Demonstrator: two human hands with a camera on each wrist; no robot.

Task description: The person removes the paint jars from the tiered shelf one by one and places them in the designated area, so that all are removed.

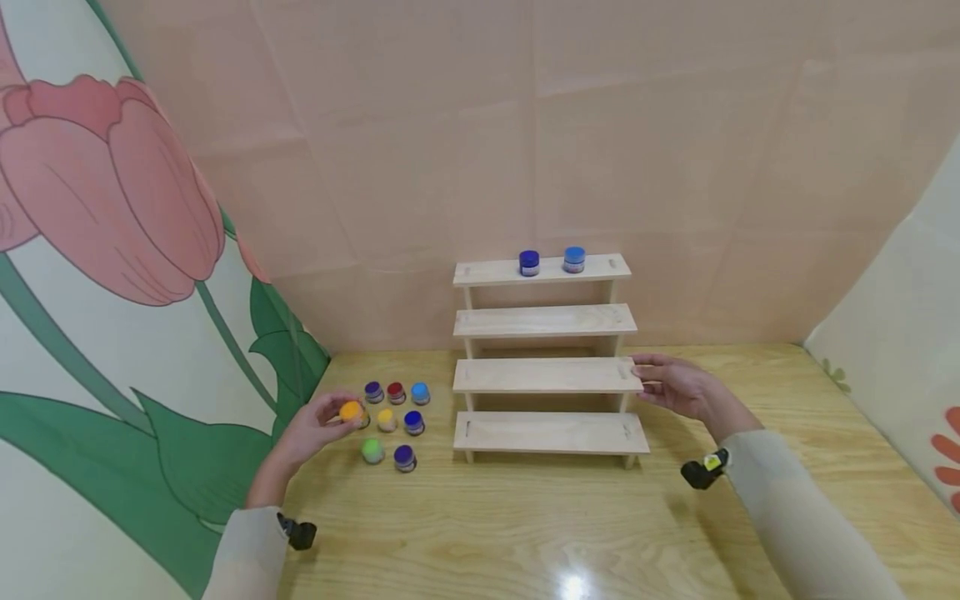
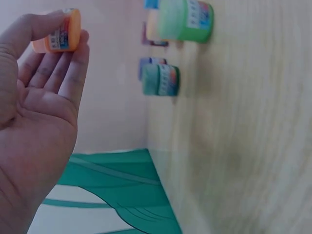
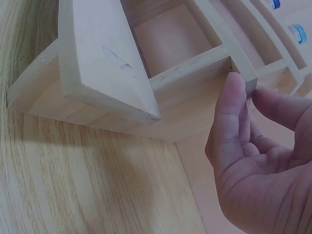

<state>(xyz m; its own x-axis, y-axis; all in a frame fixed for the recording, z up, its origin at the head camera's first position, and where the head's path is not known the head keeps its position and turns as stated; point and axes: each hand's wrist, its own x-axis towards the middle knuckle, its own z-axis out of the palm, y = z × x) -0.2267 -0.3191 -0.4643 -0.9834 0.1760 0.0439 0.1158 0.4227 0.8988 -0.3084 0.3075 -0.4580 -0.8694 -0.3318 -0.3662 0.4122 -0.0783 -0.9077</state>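
My left hand (image 1: 317, 427) pinches a small orange paint jar (image 2: 66, 33) between thumb and fingers. In the left wrist view that jar is lifted off the table. Close by on the wood stand a light green jar (image 1: 372, 451), a yellow jar (image 1: 386, 420), a dark red jar (image 1: 396, 392) and several blue and purple jars, such as the dark blue jar (image 1: 414, 422). My right hand (image 1: 675, 385) pinches the right end of the second-lowest board (image 3: 246, 78) of a four-step wooden display stand (image 1: 547, 376), thumb and forefinger on either side of its edge.
On the stand's top board sit a dark blue jar (image 1: 528, 264) and a lighter blue jar (image 1: 574, 260). The wooden table (image 1: 510, 525) meets a pinkish back wall (image 1: 397, 167). At left is a wall covering with a large tulip (image 1: 112, 183).
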